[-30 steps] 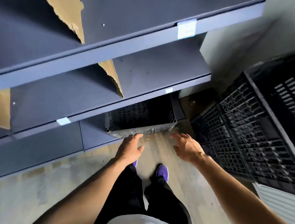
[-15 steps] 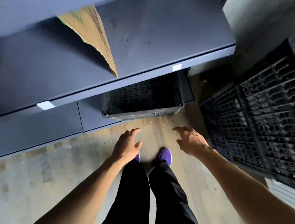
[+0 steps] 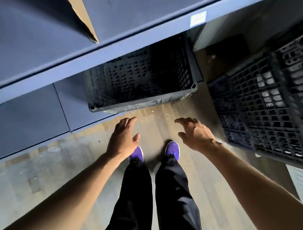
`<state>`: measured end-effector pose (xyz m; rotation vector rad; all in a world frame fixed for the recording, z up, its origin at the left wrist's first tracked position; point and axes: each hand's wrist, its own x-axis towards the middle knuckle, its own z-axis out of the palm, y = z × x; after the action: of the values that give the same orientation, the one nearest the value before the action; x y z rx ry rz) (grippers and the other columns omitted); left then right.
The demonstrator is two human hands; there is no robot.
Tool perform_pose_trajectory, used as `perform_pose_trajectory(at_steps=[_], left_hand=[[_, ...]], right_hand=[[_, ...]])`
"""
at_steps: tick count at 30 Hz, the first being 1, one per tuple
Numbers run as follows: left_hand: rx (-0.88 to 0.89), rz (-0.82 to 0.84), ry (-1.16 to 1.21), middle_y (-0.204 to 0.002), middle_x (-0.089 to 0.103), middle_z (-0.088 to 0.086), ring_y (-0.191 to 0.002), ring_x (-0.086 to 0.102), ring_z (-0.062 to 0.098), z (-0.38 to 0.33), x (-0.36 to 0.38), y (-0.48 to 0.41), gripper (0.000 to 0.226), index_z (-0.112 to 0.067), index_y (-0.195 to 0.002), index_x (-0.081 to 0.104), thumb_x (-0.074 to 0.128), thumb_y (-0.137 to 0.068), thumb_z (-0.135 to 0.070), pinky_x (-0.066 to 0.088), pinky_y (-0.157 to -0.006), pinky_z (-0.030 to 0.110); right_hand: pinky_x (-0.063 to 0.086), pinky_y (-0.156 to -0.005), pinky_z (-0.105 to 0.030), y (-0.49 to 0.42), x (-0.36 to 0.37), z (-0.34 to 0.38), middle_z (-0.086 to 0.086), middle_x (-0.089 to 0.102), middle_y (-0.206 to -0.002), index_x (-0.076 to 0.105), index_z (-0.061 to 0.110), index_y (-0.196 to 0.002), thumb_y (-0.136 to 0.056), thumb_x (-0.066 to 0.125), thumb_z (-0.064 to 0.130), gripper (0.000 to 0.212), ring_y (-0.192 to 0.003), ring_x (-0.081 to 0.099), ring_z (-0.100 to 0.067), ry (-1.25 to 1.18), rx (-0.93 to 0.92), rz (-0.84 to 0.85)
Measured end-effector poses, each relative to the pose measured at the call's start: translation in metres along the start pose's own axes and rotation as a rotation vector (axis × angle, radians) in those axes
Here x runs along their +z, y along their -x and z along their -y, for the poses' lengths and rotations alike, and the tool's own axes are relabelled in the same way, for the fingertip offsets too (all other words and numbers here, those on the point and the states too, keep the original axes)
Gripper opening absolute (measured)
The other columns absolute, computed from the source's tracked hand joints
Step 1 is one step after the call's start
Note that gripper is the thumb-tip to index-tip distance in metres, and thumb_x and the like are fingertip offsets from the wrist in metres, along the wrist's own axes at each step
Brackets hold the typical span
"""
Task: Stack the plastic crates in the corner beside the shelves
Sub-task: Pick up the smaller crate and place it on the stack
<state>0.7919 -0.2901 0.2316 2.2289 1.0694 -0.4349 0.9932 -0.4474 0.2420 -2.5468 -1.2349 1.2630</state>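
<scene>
hands (image 3: pixel 122 139) (image 3: pixel 197 134) empty, crate (image 3: pixel 140 81) mouth up, lengthwise along shelf (image 3: pixel 134 41)

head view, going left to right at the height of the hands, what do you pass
shelf base panel → left hand → right hand → black crates

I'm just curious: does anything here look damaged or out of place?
Yes. The cardboard sheet on the shelf has a ragged, torn edge. One black plastic crate sits alone half under the shelf, rim scuffed, apart from the other crates at the right.
</scene>
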Motion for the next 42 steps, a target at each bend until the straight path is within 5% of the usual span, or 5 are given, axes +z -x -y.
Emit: perform_pose_trajectory(at_steps=[16, 22, 28, 34, 42], left_hand=[[0.081, -0.138, -0.365, -0.128, 0.052, 0.007, -0.117, 0.048, 0.031, 0.063, 0.042, -0.121, 0.074, -0.023, -0.148, 0.032, 0.068, -0.084, -0.029, 0.033, -0.104, 0.042], [0.002, -0.038, -0.315, -0.125, 0.063, 0.006, -0.111, 0.06, 0.031, 0.062, 0.03, -0.154, 0.04, -0.029, -0.133, 0.049, 0.057, -0.094, -0.032, 0.047, -0.092, 0.04], [0.008, 0.152, -0.367, -0.13, 0.061, 0.002, -0.116, 0.057, 0.027, 0.065, 0.025, -0.18, 0.041, -0.023, -0.13, 0.055, 0.051, -0.097, -0.045, 0.046, -0.092, 0.037], [0.086, 0.073, -0.337, -0.128, 0.064, 0.004, -0.11, 0.062, 0.027, 0.077, 0.029, -0.179, 0.042, -0.02, -0.136, 0.054, 0.055, -0.097, -0.037, 0.048, -0.089, 0.035], [0.017, 0.09, -0.361, -0.131, 0.062, 0.007, -0.114, 0.058, 0.03, 0.091, 0.034, -0.15, 0.044, -0.034, -0.14, 0.049, 0.057, -0.097, -0.035, 0.047, -0.096, 0.037]], right_hand=[[0.033, -0.108, -0.042, -0.118, 0.007, -0.015, -0.005, 0.035, -0.151, 0.03, 0.028, -0.15, -0.089, 0.062, 0.029, 0.069, -0.134, 0.033, -0.026, 0.206, -0.107, -0.261], [0.021, -0.115, -0.043, -0.155, 0.006, -0.022, 0.0, 0.043, -0.149, 0.032, 0.032, -0.149, -0.092, 0.061, 0.037, 0.064, -0.135, 0.037, -0.023, 0.338, -0.074, -0.134], [0.031, -0.109, -0.042, -0.185, 0.009, -0.013, -0.001, 0.057, -0.137, 0.045, 0.034, -0.141, -0.094, 0.055, 0.045, 0.049, -0.129, 0.047, -0.025, 0.349, -0.037, -0.077], [0.041, -0.099, -0.04, -0.199, 0.007, -0.014, -0.005, 0.062, -0.128, 0.05, 0.03, -0.133, -0.09, 0.047, 0.065, 0.056, -0.119, 0.056, -0.028, 0.404, -0.081, -0.018], [0.044, -0.098, -0.039, -0.18, 0.032, -0.005, -0.008, 0.06, -0.129, 0.049, 0.028, -0.135, -0.095, 0.049, 0.048, 0.045, -0.116, 0.057, -0.029, 0.482, -0.105, 0.014]])
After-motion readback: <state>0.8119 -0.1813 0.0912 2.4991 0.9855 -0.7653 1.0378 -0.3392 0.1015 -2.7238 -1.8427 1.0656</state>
